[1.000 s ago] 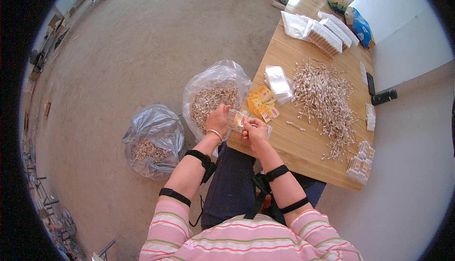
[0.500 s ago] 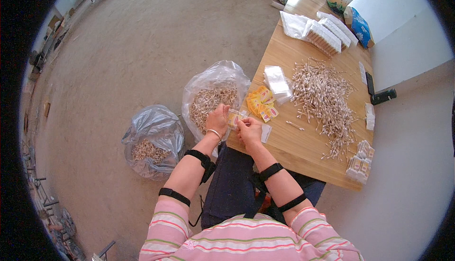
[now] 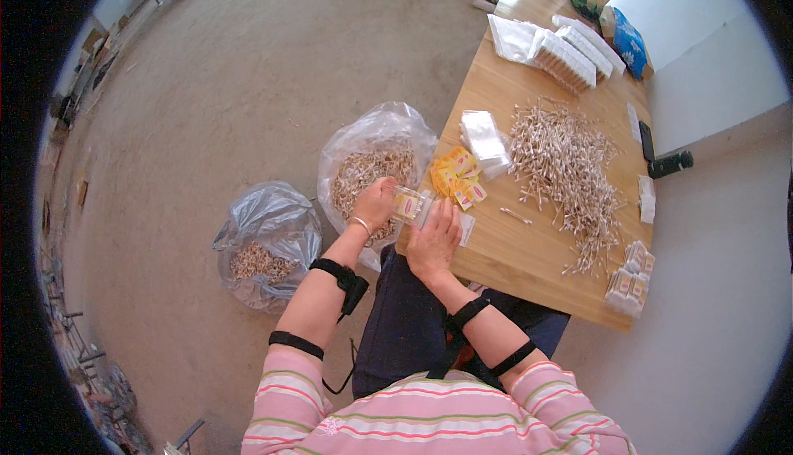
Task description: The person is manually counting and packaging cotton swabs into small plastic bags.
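Note:
At the table's near left corner, my left hand (image 3: 376,205) grips one end of a small clear plastic packet (image 3: 407,205) with a yellow and white card inside. Flat over the packet's other end lies my right hand (image 3: 435,240), its fingers stretched out along the table edge. Just beyond are loose yellow and white cards (image 3: 456,177) and a stack of empty clear bags (image 3: 484,143). A big heap of cotton swabs (image 3: 566,178) covers the middle of the table (image 3: 529,277). A few swabs (image 3: 515,215) lie apart, right of my right hand.
On the floor left of the table stand a clear bag of swabs (image 3: 372,166) and a greyish bag (image 3: 264,248) with more. Filled small packets (image 3: 630,280) sit at the table's right corner. Bundled swab packs (image 3: 566,59) lie at the far end; a black cylinder (image 3: 671,164) is by the wall.
My right hand has gone from pinching the packet to lying flat over its end at the table edge. My left hand has shifted slightly left, still holding the packet.

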